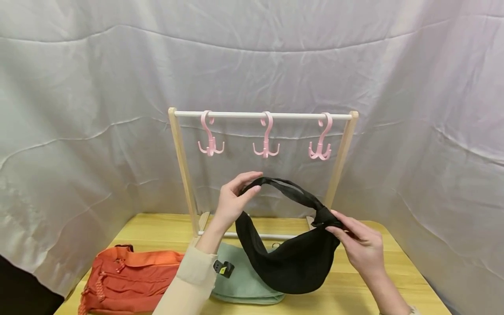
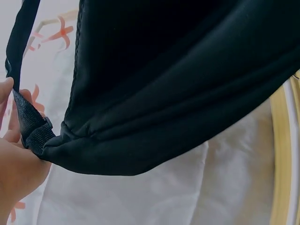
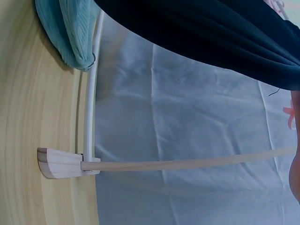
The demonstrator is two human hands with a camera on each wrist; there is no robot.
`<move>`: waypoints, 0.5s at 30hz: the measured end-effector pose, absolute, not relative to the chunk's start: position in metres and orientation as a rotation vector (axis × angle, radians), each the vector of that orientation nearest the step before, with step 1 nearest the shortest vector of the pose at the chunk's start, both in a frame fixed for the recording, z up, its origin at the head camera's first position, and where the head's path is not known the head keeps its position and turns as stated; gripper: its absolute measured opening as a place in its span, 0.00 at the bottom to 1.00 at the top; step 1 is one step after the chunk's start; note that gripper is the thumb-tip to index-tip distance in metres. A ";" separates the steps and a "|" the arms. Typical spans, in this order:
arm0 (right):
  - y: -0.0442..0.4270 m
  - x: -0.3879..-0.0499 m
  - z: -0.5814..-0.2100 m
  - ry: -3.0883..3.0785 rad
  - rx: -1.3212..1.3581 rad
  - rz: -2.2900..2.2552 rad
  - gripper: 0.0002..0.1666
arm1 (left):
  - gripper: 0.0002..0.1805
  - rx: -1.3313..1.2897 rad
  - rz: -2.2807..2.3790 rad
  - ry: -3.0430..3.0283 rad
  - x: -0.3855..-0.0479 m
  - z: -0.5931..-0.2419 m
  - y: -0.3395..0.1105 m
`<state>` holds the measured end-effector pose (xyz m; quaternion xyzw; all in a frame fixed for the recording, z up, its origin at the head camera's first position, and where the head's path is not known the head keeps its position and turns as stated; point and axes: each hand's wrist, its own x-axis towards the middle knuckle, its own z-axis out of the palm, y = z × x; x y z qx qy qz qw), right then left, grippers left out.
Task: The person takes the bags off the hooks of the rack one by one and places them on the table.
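Observation:
A black fabric shoulder bag (image 1: 296, 264) hangs between both hands, in front of a small rack and above the table. My left hand (image 1: 232, 202) pinches the upper left of its strap between thumb and fingers; the left wrist view shows that hand at the strap (image 2: 29, 117) near a small buckle. At the knotted right end of the strap, my right hand (image 1: 360, 243) grips the cloth with thumb and fingers. Three pink hooks (image 1: 265, 142) hang on the rack's white rail (image 1: 236, 114), above the bag. Only an edge of the right hand (image 3: 295, 173) appears in the right wrist view.
An orange-red bag (image 1: 131, 273) lies on the wooden table (image 1: 165, 223) at the left. Beside it, partly behind the black bag, lies a pale green bag (image 1: 240, 280). The rack's wooden posts (image 1: 183, 170) stand at either side, with a grey-white curtain (image 1: 252, 70) behind.

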<state>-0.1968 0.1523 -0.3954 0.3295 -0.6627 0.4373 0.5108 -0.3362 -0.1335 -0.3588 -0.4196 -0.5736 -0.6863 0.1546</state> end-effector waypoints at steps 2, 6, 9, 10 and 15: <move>0.153 -0.198 -0.396 -1.594 0.791 1.058 0.19 | 0.20 -1.200 -1.961 -1.646 -0.337 -0.362 -0.136; 0.156 -0.199 -0.399 -1.603 0.769 1.066 0.19 | 0.21 -1.188 -1.964 -1.655 -0.338 -0.367 -0.141; 0.157 -0.200 -0.400 -1.604 0.748 1.078 0.19 | 0.22 -1.184 -1.976 -1.671 -0.338 -0.370 -0.144; 0.157 -0.200 -0.400 -1.603 0.743 1.080 0.19 | 0.22 -1.181 -1.978 -1.678 -0.338 -0.371 -0.146; 0.157 -0.201 -0.399 -1.593 0.753 1.102 0.18 | 0.21 -1.156 -1.993 -1.700 -0.336 -0.376 -0.155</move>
